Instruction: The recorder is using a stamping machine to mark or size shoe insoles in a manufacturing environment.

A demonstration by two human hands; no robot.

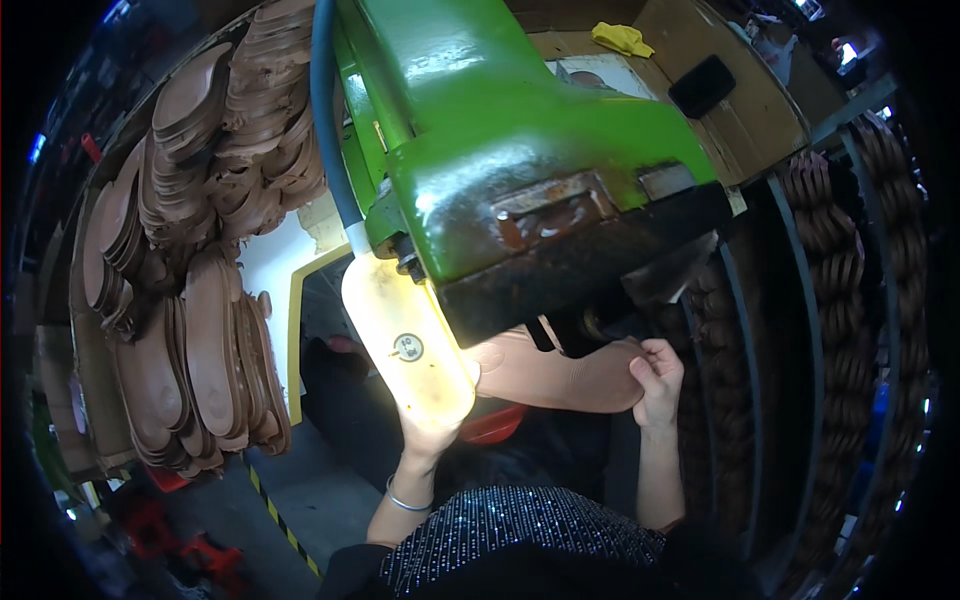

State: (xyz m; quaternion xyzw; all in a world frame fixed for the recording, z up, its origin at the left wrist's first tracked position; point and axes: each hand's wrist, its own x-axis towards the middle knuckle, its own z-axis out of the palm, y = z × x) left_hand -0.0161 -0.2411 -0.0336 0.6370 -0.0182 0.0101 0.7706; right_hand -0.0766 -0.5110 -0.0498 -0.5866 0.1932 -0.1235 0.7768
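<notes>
A brown shoe sole (560,378) lies crosswise under the dark lower head of a green machine (520,130). My right hand (658,383) is closed on its right end, thumb on top. My left hand (432,432) is at the sole's left end, mostly hidden behind a bright oblong work lamp (410,345). Only a fingertip shows past the lamp's edge, against the sole. The machine head covers part of the sole's far edge.
Stacks of brown soles (190,350) fill the left side. Racks of more soles (835,270) stand at right. A cardboard box (770,120) behind the machine holds a black phone-like object (702,86) and a yellow cloth (622,40). A blue hose (326,120) runs to the lamp.
</notes>
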